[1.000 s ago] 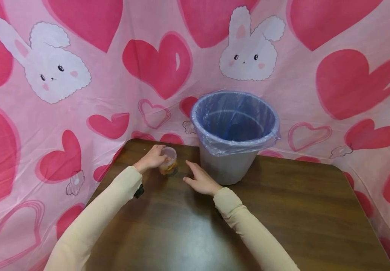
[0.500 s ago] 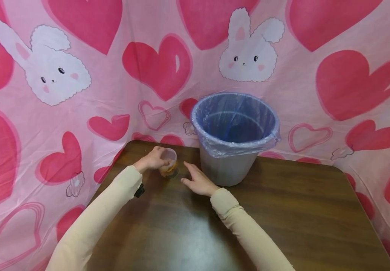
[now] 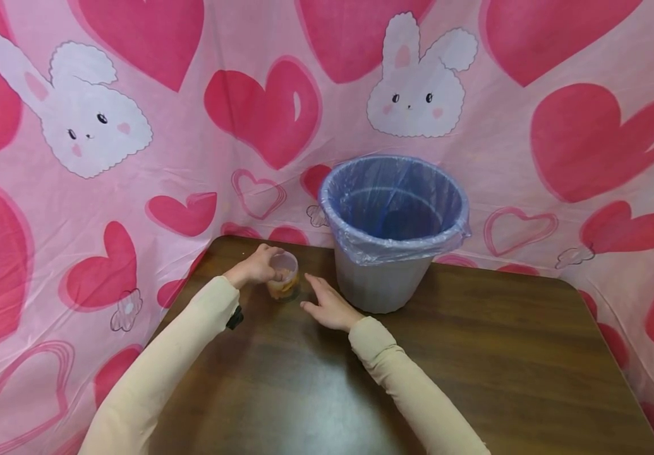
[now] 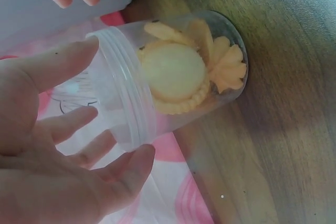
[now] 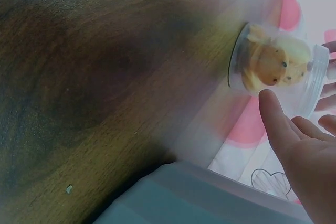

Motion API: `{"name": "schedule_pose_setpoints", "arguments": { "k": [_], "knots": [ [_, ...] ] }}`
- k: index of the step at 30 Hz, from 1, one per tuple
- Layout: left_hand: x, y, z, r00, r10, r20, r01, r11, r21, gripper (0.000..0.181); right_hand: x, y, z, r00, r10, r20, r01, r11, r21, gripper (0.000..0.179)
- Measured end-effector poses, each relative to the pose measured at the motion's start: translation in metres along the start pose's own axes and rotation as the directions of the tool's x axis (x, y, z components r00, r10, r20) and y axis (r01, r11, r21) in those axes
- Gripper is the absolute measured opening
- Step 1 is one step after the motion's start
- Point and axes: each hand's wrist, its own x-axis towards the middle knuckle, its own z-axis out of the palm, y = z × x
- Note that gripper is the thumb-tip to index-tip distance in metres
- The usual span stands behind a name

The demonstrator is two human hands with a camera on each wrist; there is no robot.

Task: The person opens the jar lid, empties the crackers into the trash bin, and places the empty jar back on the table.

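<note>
A clear plastic jar [image 3: 284, 278] with a ridged collar stands upright at the back left of the table; pale round and flower-shaped biscuits [image 4: 176, 74] lie inside it. My left hand [image 3: 260, 265] reaches over from the left and holds the jar by its collar, thumb on one side and a fingertip on the other, as the left wrist view shows. My right hand [image 3: 329, 304] is between the jar and the bin, fingers extended toward the jar. In the right wrist view the right hand's thumb [image 5: 273, 114] overlaps the jar's side.
A grey bin [image 3: 383, 284] with a blue plastic liner [image 3: 332, 234] stands on the brown wooden table [image 3: 508, 354], just right of my right hand. Pink cloth [image 3: 281, 38] with hearts and rabbits hangs behind the table and along its sides.
My right hand has shifted slightly left, closer to the jar. The left hand stays at the jar's top, and the jar has barely moved.
</note>
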Motion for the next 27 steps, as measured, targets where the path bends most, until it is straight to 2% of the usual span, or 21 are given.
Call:
{"name": "schedule_pose_setpoints", "arguments": {
  "k": [8, 22, 27],
  "knots": [
    [0.0005, 0.0016, 0.0012, 0.997, 0.078, -0.025, -0.077, 0.996, 0.033, 0.069, -0.0001, -0.0003, 0.0003, 1.000, 0.022, 0.020, -0.022, 1.000, 0.005, 0.065],
    [0.0023, 0.0006, 0.0051, 0.998, 0.066, 0.017, -0.066, 0.998, -0.007, 0.075, -0.0006, -0.0032, 0.0024, 1.000, -0.010, -0.009, 0.010, 0.999, 0.030, 0.062],
    [0.0015, 0.0013, 0.0058, 0.997, 0.078, 0.021, -0.078, 0.997, -0.007, 0.074, 0.0002, -0.0044, 0.0005, 0.998, -0.033, -0.045, 0.034, 0.999, 0.012, 0.062]
  ]
}}
